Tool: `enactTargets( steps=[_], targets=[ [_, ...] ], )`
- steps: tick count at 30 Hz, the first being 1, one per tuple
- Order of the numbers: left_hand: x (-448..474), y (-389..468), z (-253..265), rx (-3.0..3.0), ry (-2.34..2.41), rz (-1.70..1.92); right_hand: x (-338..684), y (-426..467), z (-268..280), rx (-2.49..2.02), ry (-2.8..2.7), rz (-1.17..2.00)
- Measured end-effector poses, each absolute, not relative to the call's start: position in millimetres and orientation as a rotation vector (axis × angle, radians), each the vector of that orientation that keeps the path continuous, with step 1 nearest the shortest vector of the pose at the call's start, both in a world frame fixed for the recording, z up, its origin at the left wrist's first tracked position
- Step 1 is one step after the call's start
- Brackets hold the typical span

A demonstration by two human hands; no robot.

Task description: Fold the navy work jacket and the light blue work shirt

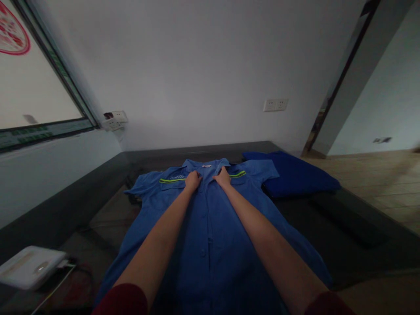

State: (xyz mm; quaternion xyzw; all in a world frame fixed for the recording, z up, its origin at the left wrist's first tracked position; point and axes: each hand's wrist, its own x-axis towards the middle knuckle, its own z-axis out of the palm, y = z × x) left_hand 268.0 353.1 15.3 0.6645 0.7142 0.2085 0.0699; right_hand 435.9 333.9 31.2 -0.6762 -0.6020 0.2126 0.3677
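Note:
A blue short-sleeved work shirt lies spread front side up, its collar at the far end and its sleeves out to both sides. Yellow-green stripes cross the chest above the pockets. My left hand is closed on the left front edge of the shirt, just below the collar. Opposite it, my right hand pinches the other front edge near the collar. A small gap of fabric shows between the two hands. Buttons run down the front placket below them.
A folded darker blue cloth lies at the right on the dark table, partly under the right sleeve. A white box-shaped device with cables sits at the lower left. Wall sockets are on the wall behind.

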Motion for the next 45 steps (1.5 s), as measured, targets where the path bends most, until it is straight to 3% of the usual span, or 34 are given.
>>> enactTargets(
  steps=[11, 21, 30, 45],
  targets=[
    [267, 340, 26, 2.134, 2.099, 0.6, 430, 336, 36, -1.494, -1.449, 0.51],
    [279, 287, 51, 2.259, 1.749, 1.105, 428, 320, 39, -1.244, -1.41, 0.628],
    [282, 256, 26, 2.224, 1.637, 1.286, 431, 289, 14, -1.113, -1.496, 0.703],
    [282, 261, 12, 2.295, 1.614, 1.316, 425, 277, -2, -1.019, -1.61, 0.404]
  ],
)
